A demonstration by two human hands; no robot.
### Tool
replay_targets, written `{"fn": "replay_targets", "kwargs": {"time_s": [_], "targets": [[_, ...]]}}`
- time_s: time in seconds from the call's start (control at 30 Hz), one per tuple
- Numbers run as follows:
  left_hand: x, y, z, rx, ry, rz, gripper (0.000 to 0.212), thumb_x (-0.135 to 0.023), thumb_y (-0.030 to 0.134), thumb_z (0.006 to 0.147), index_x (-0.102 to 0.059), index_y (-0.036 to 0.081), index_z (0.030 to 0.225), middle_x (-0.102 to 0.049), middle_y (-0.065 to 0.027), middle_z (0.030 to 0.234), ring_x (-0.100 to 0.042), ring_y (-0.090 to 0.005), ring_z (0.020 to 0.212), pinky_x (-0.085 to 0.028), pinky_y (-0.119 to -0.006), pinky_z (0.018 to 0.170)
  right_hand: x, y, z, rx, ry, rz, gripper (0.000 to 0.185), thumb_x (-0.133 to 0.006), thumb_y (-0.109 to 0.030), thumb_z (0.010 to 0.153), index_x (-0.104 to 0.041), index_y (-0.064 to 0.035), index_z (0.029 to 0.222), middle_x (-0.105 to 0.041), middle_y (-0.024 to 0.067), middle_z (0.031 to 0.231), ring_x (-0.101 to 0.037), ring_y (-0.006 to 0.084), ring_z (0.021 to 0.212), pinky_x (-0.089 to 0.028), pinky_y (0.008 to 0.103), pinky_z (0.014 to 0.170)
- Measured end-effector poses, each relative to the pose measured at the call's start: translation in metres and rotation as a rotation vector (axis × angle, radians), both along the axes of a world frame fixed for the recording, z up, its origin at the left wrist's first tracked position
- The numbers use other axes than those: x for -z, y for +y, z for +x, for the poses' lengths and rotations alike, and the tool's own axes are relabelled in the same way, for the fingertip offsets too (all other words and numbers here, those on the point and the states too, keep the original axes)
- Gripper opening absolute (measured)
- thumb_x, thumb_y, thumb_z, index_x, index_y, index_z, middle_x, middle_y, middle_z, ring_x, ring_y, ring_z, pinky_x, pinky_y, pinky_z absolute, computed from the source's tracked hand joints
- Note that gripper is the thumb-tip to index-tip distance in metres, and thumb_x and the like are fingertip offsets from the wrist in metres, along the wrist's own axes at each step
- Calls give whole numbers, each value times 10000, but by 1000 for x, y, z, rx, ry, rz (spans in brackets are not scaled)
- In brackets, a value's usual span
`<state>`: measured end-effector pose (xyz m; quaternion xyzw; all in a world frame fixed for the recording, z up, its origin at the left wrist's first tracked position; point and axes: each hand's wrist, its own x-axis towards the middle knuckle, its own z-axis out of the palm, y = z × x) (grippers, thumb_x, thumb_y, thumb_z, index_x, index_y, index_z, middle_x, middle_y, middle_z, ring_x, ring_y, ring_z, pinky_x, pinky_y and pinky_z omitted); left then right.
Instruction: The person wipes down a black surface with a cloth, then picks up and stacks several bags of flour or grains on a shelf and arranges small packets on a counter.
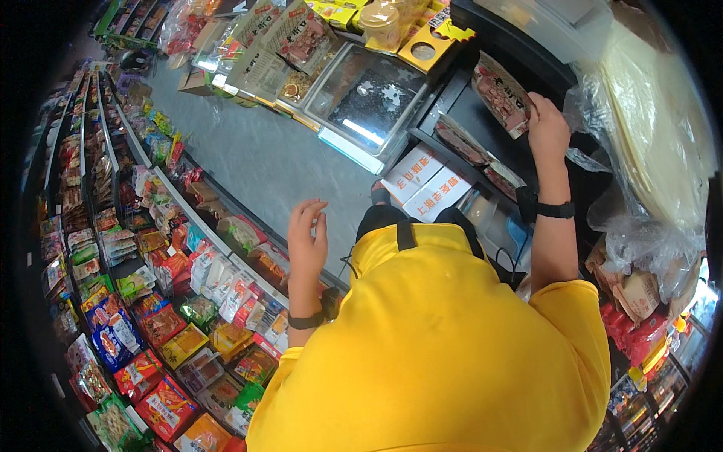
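My right hand [547, 127] grips the lower edge of a printed snack packet [501, 93], pinched between thumb and fingers. It holds the packet over a dark shelf [466, 104]. Two similar packets stand along that shelf's near edge: one long packet [460, 138] and a smaller-looking packet [504, 176] beside it. Nothing is in my left hand [308, 234], which hangs above the grey floor [248, 152] with its fingers loosely bent and apart.
A clear-lidded bin [367, 104] adjoins upright snack pouches [302, 37]. White cardboard boxes [426, 181] sit by my feet. Shelves of packaged snacks [169, 322] line the left. Large plastic bags [649, 135] bulge at the right. A yellow display box [429, 51] stands beyond.
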<state>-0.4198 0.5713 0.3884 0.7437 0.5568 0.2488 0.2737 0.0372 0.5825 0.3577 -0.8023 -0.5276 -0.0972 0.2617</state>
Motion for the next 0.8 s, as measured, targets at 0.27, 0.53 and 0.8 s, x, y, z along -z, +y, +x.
{"fn": "replay_targets", "kwargs": {"time_s": [0.27,0.53,0.8], "targets": [[37,88,-28,10,-31,-166,190,-540,33,897,-634,74,1056,-599,-118,1067,-615,-252,930,-528,-312,719,100,21,-16,133,360,-372,266,-536,-292,928,-651,-90,1057,-656,157,984,-605,357,970,-469,397,820],[76,282,-88,-103,-159,122,400,-642,120,840,-535,51,1219,-573,-150,1092,-572,-255,857,-480,-341,713,98,1,-36,166,549,-507,316,-497,-293,968,-642,-89,1162,-630,158,1167,-583,343,1082,-453,393,911],[137,451,-114,-152,-388,120,500,-745,244,800,-577,-18,1191,-607,-184,1173,-568,-240,1058,-416,-361,937,68,-10,-92,289,545,-407,384,-483,-249,984,-477,-174,1361,-456,139,1395,-418,340,1293,-384,441,1036]]}}
